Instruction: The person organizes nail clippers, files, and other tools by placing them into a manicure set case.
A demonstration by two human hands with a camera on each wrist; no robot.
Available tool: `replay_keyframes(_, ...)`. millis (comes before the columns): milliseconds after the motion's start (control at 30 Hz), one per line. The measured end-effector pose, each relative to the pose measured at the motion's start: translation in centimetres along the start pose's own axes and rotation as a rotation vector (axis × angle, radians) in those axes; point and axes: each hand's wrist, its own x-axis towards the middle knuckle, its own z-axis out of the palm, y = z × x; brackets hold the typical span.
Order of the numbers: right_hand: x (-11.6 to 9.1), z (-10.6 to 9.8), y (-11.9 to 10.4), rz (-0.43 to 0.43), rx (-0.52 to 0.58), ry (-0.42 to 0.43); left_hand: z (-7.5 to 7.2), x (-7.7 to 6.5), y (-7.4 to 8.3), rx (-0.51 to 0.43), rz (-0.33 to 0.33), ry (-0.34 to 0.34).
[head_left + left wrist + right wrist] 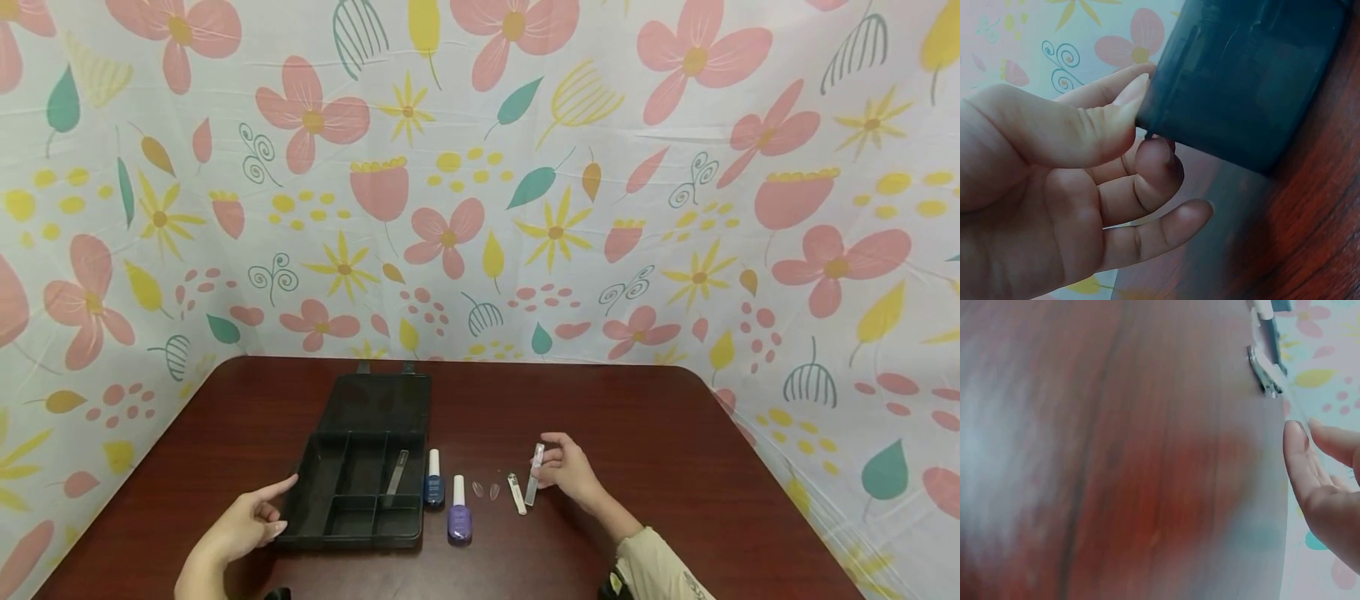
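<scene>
Nearest, the left hand holds a corner of the black case on the worktop; an uneven tug could slew it. A slack grip could drop the clear strip, which the right hand pinches narrowly beside the nail clippers, its forearm aslant.

Two bottles, one case

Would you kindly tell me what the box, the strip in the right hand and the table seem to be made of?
Box: probably plastic, smooth with a slight sheen, judging by its thin dividers. Strip: clear plastic or glass, as it looks pale and see-through; its finish is too small to judge. Table: wood or wood-look laminate, with reddish-brown grain and a sheen.
</scene>
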Motion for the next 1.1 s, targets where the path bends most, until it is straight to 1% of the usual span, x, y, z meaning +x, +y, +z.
replay_keyframes(100,0.2,0.4,-0.1,0.034,0.054,0.074,0.0,0.0,0.0,-0.002,0.002,-0.001)
replay_keyframes(167,0.3,0.7,0.0,0.027,0.067,0.103,0.0,0.0,0.0,-0.004,-0.002,0.0)
replay_keyframes(333,0.6,1.3,-0.2,0.01,0.098,0.141,0.1,0.1,0.0,-0.008,-0.015,-0.001)
replay_keyframes(533,1.1,2.3,-1.0,0.046,0.18,0.185,0.0,0.1,0.0,-0.012,-0.021,-0.001)
replay_keyframes(700,1.7,3.3,-1.5,0.045,0.205,0.201,0.0,0.0,0.0,-0.009,-0.011,-0.003)
replay_keyframes(1100,3.1,5.9,-2.0,-0.015,0.269,0.206,0.0,0.1,-0.2,-0.021,0.006,-0.008)
